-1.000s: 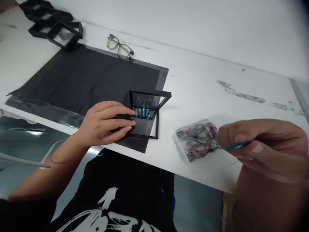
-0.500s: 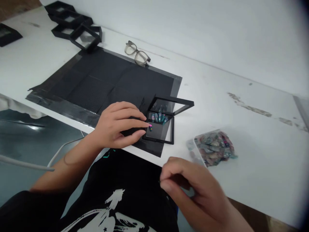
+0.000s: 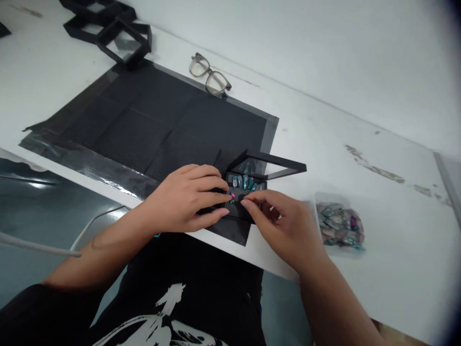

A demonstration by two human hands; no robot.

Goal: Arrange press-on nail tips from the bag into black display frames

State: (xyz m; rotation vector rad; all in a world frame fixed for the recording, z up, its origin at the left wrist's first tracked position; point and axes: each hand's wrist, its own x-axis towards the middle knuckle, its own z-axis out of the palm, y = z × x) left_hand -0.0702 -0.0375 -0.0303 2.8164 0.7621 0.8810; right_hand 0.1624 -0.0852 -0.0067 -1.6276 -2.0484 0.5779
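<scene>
Head view, one entry per item.

1. Box [image 3: 252,192]: small black hinged display case, open, lid [image 3: 268,166] tilted up on the far side. Sits at the near right corner of the black mat [image 3: 162,120], close to the near edge of the tabletop [image 3: 360,120].
2. Nails [image 3: 244,182]: row of teal press-on pieces along the far side of the box's base. One more piece with a pink tip [image 3: 232,196] lies just near of the row, at the fingertips of both hands.
3. Left hand [image 3: 187,197]: flat on the left part of the box, fingers stretched, grip apart; index tip touching the pink-tipped piece, holding the box down.
4. Right hand [image 3: 288,226]: thumb and index drawn together just right of that piece. Whether this grip is clamped on anything cannot be told; the tips hide it.
5. Bag [image 3: 340,226]: clear pouch of mixed nails, on the tabletop right of the box, apart from both hands.
6. Glasses [image 3: 211,77]: at the mat's far edge.
7. Empty boxes [image 3: 115,33]: black stack, far left.

Handling note, as a judgement: the piece is small and light. Seating it well calls for the left hand keeping the box steady, the right pinching at the edges only, setting it in line with the row and not nudging its neighbours.
</scene>
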